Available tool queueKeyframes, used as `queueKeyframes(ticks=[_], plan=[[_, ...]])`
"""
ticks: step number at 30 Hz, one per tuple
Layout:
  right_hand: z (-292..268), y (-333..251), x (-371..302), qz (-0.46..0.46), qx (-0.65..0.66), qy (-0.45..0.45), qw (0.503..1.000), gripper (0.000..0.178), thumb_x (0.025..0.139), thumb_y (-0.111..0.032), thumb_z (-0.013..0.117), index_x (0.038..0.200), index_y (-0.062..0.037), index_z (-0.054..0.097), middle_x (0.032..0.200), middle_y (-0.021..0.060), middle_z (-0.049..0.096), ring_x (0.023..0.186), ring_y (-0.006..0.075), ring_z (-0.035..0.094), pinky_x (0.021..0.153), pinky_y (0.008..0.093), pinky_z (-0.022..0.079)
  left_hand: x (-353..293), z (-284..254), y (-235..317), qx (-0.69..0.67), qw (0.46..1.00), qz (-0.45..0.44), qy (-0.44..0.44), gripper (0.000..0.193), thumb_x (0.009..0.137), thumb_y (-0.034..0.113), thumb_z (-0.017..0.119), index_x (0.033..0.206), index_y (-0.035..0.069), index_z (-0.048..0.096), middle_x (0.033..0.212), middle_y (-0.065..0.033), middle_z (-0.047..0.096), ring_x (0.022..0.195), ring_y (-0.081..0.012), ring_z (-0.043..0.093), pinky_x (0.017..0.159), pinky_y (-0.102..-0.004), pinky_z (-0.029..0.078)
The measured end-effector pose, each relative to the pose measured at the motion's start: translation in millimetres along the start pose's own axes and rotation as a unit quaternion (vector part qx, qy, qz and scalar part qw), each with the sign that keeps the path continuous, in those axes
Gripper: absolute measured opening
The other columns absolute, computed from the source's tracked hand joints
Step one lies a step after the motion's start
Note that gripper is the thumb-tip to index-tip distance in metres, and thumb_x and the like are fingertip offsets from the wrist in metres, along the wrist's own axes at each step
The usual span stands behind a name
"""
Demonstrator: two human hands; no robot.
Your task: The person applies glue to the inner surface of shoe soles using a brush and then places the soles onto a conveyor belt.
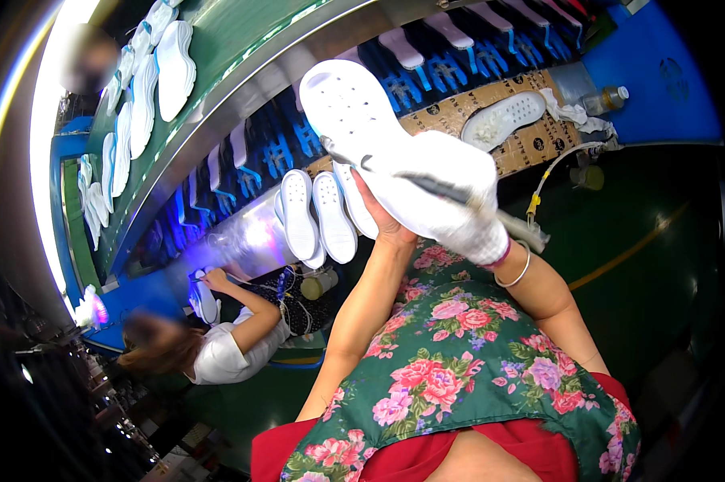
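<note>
A white shoe sole (354, 104), with small holes at its top end, is held up in front of me. Under its lower edge my bare left hand (388, 218) is closed around it, the fingers mostly hidden behind it. My right hand (463, 177), in a white glove, lies over the sole's lower part. Gripped in it is a thin, dark-handled tool (435, 188), blurred, that looks like a brush; its dark tip reaches the sole's edge. Left of my left hand, several white soles (336, 217) lean side by side.
Another white sole (503, 120) holding pale bits lies on brown cardboard (551, 140), near a bottle (603, 100) and a hose (551, 173). Soles ride the green conveyor (226, 48) at upper left. Blue racks (443, 72) line the far side. A co-worker (234, 349) sits left.
</note>
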State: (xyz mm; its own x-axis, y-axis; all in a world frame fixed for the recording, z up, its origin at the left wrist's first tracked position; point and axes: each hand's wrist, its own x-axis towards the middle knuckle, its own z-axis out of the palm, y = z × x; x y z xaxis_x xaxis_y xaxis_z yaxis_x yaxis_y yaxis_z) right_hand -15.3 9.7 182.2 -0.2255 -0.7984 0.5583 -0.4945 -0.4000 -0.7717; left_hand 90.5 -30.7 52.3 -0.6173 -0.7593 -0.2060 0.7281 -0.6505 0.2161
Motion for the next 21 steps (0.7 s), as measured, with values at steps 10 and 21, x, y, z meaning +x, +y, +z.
queueKeyframes(ticks=[10,21], plan=[[23,45,-43,0.066,0.139,0.027,0.988,0.051,0.082,-0.01,0.075,0.131,-0.0025,0.061,0.125,0.0161,0.066,0.116,0.0252,0.065,0.096,0.0347,0.053,23,20,14,-0.147,0.986,-0.001,-0.08,0.09,0.086,0.078,0.047,0.15,0.017,0.035,0.138,-0.0147,0.052,0.12,-0.0442,0.054,0.099,-0.0601,0.049],[12,40,-38,0.091,0.157,0.009,0.983,0.029,0.083,-0.006,0.074,0.113,-0.005,0.073,0.103,0.0096,0.074,0.095,0.0229,0.072,0.082,0.0346,0.058,37,27,28,-0.134,0.984,-0.048,-0.111,0.102,0.074,0.089,0.05,0.144,0.015,0.043,0.134,-0.0227,0.054,0.113,-0.0508,0.056,0.088,-0.0661,0.05]])
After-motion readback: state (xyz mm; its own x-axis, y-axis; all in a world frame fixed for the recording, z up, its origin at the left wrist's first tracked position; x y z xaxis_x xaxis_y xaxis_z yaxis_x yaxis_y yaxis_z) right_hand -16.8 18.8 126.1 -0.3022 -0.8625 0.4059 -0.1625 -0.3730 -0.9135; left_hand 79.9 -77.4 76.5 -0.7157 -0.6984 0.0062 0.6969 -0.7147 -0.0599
